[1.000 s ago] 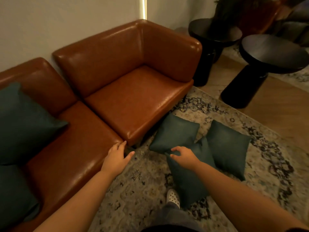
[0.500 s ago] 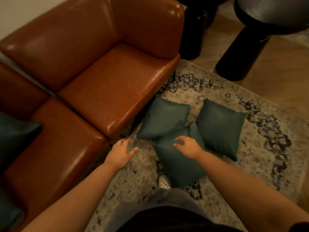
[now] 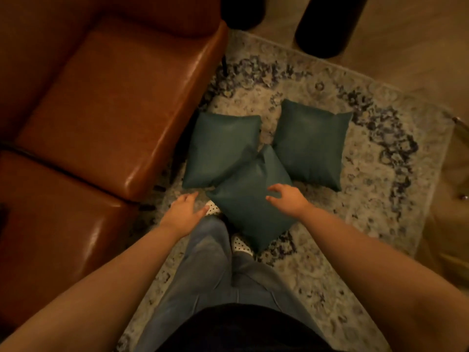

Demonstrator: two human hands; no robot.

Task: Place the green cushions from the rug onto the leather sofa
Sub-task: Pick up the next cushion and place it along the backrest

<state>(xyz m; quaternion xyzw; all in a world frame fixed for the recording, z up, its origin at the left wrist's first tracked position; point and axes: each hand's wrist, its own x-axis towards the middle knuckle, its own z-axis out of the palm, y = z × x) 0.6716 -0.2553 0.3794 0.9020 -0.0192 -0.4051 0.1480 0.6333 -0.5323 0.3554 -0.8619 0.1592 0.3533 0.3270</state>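
Observation:
Three green cushions lie on the patterned rug [image 3: 375, 189] beside the brown leather sofa [image 3: 109, 118]. The left cushion [image 3: 220, 148] lies by the sofa's front edge, the right cushion [image 3: 309, 143] further out. The near cushion [image 3: 251, 204] overlaps both, turned like a diamond. My right hand [image 3: 286, 199] hovers over the near cushion's right side, fingers spread and loosely bent, holding nothing. My left hand [image 3: 185, 212] reaches toward that cushion's left corner, fingers extended, also empty.
Two black table pedestals [image 3: 330, 26] stand on the wood floor past the rug's far edge. My legs in jeans and white dotted shoes [image 3: 241, 246] stand at the near cushion. A glass table edge [image 3: 462, 158] shows at the right.
The view has tilted down and moved closer over the cushions. Both hands have come lower toward the near cushion, my left hand nearer its left corner.

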